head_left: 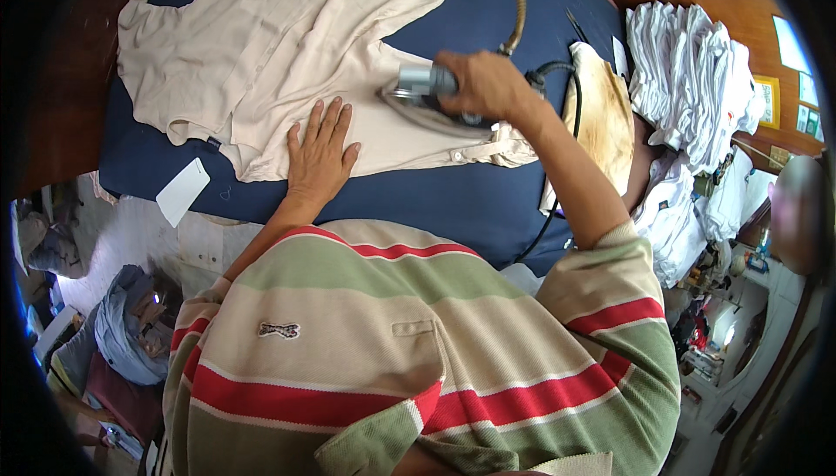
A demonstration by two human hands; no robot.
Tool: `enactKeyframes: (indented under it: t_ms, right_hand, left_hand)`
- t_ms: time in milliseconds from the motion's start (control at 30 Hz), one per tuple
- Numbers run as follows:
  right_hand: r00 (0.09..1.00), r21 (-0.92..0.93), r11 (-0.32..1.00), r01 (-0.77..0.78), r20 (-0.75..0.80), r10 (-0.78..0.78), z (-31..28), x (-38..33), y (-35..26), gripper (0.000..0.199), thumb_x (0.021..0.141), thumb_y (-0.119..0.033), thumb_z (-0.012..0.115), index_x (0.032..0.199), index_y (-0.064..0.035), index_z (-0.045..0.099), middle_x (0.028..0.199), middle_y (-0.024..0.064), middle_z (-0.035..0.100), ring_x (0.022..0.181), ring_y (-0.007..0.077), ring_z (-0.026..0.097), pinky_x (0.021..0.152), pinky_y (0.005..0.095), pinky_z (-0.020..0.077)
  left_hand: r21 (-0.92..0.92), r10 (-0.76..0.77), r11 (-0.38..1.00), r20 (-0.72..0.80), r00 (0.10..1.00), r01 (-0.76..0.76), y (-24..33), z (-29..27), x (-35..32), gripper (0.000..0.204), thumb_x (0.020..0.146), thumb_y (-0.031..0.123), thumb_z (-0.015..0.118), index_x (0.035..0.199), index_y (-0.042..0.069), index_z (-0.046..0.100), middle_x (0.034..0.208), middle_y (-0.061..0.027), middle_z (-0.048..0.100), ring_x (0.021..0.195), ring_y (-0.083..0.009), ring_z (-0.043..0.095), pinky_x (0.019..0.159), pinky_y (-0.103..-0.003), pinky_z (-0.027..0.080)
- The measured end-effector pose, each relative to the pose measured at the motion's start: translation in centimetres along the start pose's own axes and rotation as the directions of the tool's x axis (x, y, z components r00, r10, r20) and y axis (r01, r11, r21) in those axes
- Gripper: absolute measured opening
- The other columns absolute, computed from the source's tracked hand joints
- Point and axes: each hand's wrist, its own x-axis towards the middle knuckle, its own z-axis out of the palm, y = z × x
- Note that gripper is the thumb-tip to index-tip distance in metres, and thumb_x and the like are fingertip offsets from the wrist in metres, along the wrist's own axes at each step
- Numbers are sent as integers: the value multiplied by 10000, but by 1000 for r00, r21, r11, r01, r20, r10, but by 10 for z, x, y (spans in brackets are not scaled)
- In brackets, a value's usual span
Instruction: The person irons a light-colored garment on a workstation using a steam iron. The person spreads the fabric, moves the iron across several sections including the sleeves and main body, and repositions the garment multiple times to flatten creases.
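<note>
A cream button-up shirt (270, 49) lies spread over a dark blue padded ironing table (418, 193), its sleeve stretched to the right and ending in a buttoned cuff (488, 152). My right hand (484, 86) grips a clothes iron (421, 97), which rests on that sleeve and looks smeared by motion. Flat on the shirt near the sleeve, my left hand (322, 149) has its fingers stretched out. A white paper tag (184, 191) hangs by the shirt's collar at the table's near left edge.
A dark cable (576, 119) runs from the iron past a scorched beige cloth (601, 114). Folded white garments (684, 80) are stacked at the right. A worn hose (520, 14) lies at the far edge. Crumpled grey-blue clothes (131, 324) sit low on the left.
</note>
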Motion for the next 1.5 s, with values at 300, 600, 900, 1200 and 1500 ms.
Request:
enactKeyframes:
  t_ms: [300,600,900,1200,1500]
  right_hand:
    - [991,-22,991,-129,20,130,-1,-16,-7,308,704,-242,641,971,-92,606,723,165,644,677,342,638,634,423,509]
    - [996,-43,999,-26,-82,22,-20,28,43,348,691,-242,650,997,-82,606,748,169,651,704,360,633,663,420,515]
    - [995,-82,994,78,61,-74,-26,24,50,348,676,-272,664,987,-123,612,750,140,658,709,329,641,655,414,520]
    - [999,2,999,33,28,-33,-13,20,23,284,684,-264,647,908,-95,600,744,153,651,710,346,634,660,434,509]
    - [999,-52,998,-19,24,20,-11,8,4,343,691,-239,652,986,-71,608,778,169,659,724,337,646,697,407,520]
  left_hand:
    - [-11,-24,1000,71,997,25,2,-6,-2,554,888,257,454,1409,129,316,1492,-18,250,1380,-204,199,1054,-457,155]
    - [-8,-29,1000,58,998,29,2,-7,1,560,883,259,457,1409,126,316,1488,-22,261,1378,-204,204,1054,-453,154]
    - [-28,-8,1000,12,1000,8,2,-4,-1,573,876,272,467,1410,130,316,1479,-30,274,1372,-212,212,1053,-475,168]
    - [-198,257,946,-33,966,-258,24,-26,0,512,849,220,529,1336,109,419,1393,-82,390,1285,-212,353,981,-455,301]
    - [-260,662,721,-16,749,-643,102,6,17,566,853,320,552,1359,138,379,1370,-79,416,1290,-209,358,1017,-437,313]
